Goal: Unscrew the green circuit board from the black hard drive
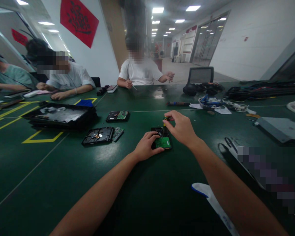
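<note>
A hard drive (165,143) with a green circuit board lies on the dark green table in front of me. My left hand (147,146) grips its left side, fingers over the top and thumb along the near edge. Above the drive, my right hand (180,127) pinches a yellow-and-black screwdriver (165,122), held upright with its shaft pointing down at the drive. Where the tip meets the drive is too small to make out. To the left lie another hard drive (118,115), a black drive casing (98,135) and a loose circuit board (118,133).
A black tray (61,114) stands at the left. Tools and cables (208,101) lie at the back right, near a dark pen-like tool (178,103). A grey metal box (281,129) and a white-and-blue item (211,196) are on the right. Several people sit across the table.
</note>
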The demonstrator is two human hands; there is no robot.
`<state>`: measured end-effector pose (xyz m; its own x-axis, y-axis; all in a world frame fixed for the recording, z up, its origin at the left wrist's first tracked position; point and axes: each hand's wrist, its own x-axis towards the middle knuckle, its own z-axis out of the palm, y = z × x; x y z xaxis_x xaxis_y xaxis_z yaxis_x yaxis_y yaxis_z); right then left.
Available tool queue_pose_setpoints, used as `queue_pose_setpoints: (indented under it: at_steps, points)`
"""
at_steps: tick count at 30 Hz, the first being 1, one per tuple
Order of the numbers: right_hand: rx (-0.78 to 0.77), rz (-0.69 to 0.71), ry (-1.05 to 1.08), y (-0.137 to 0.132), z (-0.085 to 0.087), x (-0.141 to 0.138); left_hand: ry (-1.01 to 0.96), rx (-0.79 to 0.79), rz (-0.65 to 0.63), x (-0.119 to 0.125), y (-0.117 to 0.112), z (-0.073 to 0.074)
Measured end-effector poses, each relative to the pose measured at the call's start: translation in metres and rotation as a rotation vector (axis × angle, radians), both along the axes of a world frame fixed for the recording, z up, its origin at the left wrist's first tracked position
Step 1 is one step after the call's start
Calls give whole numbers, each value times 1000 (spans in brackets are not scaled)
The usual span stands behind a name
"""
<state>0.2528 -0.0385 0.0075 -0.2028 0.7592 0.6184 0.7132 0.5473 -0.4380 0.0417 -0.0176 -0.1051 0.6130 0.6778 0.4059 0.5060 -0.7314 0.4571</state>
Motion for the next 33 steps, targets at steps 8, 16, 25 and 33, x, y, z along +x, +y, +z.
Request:
queue_pose_setpoints:
  at_steps: [8, 16, 25, 33]
  points:
    - [44, 22, -20, -3, 2, -1, -4, 8, 1, 0, -1, 1]
    - [2, -20, 16, -1, 2, 1, 12, -4, 1, 0, -1, 3]
    - [117, 12, -7, 2, -2, 1, -11, 0, -4, 0, -1, 0]
    - [140, 8, -29, 1, 0, 2, -1, 1, -2, 0, 0, 1]
